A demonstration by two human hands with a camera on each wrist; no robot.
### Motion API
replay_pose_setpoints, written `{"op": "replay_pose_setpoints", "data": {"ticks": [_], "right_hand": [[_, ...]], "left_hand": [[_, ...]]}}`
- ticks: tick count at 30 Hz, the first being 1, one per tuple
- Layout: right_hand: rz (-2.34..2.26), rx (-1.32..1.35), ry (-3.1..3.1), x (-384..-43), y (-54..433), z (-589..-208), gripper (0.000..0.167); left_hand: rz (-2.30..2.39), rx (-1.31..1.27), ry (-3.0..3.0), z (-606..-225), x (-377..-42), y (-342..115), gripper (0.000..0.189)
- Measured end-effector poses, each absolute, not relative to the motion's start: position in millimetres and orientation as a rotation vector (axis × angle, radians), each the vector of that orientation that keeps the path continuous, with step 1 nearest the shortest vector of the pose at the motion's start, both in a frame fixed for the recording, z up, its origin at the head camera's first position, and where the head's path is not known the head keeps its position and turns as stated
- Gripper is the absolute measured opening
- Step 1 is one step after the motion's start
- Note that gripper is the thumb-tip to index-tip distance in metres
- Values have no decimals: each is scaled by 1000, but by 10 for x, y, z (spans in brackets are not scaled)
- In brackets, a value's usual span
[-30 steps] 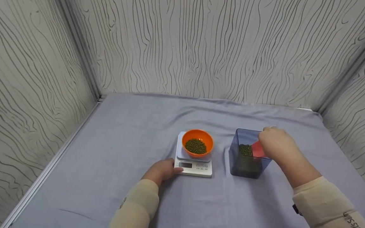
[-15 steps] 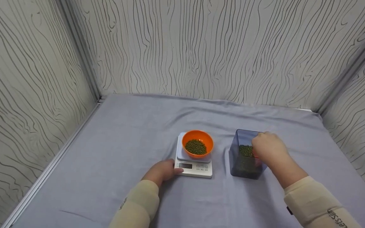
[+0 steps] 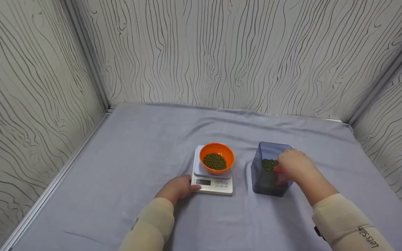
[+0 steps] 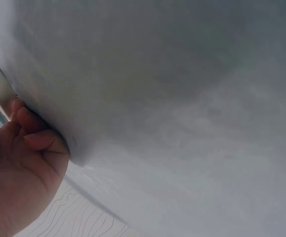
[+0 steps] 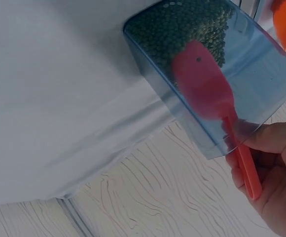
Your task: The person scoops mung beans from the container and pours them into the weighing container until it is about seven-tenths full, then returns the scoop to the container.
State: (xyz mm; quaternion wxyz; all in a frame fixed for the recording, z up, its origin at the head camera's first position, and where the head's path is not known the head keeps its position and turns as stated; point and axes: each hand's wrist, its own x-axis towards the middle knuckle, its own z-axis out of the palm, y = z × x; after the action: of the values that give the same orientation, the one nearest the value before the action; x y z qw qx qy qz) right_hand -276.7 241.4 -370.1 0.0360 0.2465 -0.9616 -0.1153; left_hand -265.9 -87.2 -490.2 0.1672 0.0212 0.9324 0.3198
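An orange bowl with small green beans in it stands on a white digital kitchen scale. At the scale's front left corner my left hand grips the edge, thumb on top near the display; the left wrist view shows its other fingers curled. My right hand holds a red scoop by its handle, over the rim of a clear blue bin. The scoop's blade is inside the bin, close to the green beans.
A wrinkled grey cloth covers the table. Wood-grain patterned panels enclose it at the back and both sides. The scale and the bin stand side by side with a narrow gap of cloth between them.
My right hand has moved left and slightly down, taking the scoop further into the bin. The left hand, scale and bowl stay in place.
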Motion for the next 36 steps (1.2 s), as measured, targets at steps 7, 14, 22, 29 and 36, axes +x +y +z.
{"op": "replay_pose_setpoints", "data": {"ticks": [7, 14, 22, 29, 36], "right_hand": [[-214, 719, -3044, -2807, 2484, -3717, 35], [-91, 718, -3074, -2835, 2487, -3729, 15], [99, 663, -3126, -2887, 2508, -3784, 14], [201, 663, -3155, -2973, 2504, -3897, 8], [278, 687, -3123, -3011, 2557, -3947, 2]], "left_hand": [[931, 26, 2623, -4898, -2656, -871, 39], [909, 62, 2651, -4905, -2641, -881, 37], [907, 70, 2648, -4917, -2645, -878, 38], [875, 90, 2664, -4918, -2646, -895, 38], [904, 93, 2662, -4915, -2650, -893, 37]]}}
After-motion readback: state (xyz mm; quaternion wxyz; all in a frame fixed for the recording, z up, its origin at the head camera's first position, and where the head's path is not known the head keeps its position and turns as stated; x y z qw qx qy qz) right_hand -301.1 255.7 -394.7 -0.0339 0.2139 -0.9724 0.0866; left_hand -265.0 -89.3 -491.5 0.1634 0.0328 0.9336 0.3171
